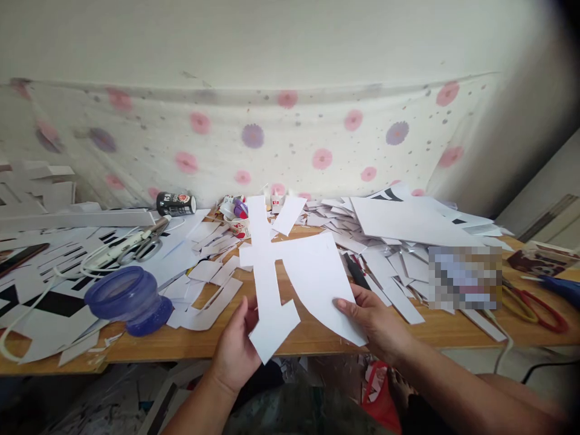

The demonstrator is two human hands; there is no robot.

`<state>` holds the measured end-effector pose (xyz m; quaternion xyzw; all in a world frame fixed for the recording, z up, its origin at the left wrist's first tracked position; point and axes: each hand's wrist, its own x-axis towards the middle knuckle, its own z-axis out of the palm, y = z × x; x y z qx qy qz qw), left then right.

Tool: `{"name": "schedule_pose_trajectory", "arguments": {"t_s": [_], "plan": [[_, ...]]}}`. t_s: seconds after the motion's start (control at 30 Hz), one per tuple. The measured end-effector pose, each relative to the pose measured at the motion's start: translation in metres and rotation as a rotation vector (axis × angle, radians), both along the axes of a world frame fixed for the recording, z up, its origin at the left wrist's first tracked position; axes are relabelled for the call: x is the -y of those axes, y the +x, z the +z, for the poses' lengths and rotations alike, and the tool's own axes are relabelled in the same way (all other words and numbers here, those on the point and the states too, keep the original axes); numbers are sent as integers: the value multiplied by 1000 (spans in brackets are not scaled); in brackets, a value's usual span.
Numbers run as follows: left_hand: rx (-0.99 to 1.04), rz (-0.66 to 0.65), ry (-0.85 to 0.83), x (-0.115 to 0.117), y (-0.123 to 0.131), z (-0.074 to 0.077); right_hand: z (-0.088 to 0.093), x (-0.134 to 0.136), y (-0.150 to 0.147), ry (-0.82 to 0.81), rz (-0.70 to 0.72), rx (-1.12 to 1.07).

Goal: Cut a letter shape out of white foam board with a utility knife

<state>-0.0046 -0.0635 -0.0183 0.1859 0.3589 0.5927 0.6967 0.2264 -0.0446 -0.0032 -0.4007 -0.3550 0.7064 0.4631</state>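
A large white cut-out, shaped like a written character and looking like card or foam board, is held up over the front of the wooden table. My left hand grips its lower left part, fingers behind it. My right hand pinches the lower right part, the thumb on the front face and the fingers behind. A wide panel with a curved left edge makes up the right side of the held shape. Behind it lie white offcuts on the table.
A blue-purple plastic container lies tipped at the left, near scissors and a white corded tool. A black can lies on its side. Piled white sheets and red-and-yellow-handled scissors are at the right. A flowered cloth hangs behind.
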Motion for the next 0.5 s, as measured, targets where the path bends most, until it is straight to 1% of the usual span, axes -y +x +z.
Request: {"name": "schedule_pose_trajectory", "arguments": {"t_s": [0.07, 0.1, 0.13, 0.2, 0.23, 0.27, 0.33, 0.4, 0.5], "plan": [[10, 20, 7, -2, 7, -5, 3, 3, -5, 13, -49, -72], [-12, 9, 17, -1, 13, -6, 4, 4, -8, 21, -69, -105], [-37, -27, 27, 0, 20, -7, 5, 5, -11, 30, -89, -133], [-89, -150, 84, 6, 37, -7, 4, 7, -17, 49, -122, -176], [-131, -213, 131, 9, 45, -5, 3, 8, -19, 57, -122, -189], [-179, -243, 165, 10, 52, -4, 0, 8, -21, 64, -104, -194], [-275, -222, 193, 10, 62, -2, -5, 10, -24, 74, -42, -179], [-336, -153, 176, 6, 68, -3, -10, 12, -26, 74, 14, -147], [-378, -120, 166, 1, 64, -6, -17, 14, -26, 70, 114, -98]]}}
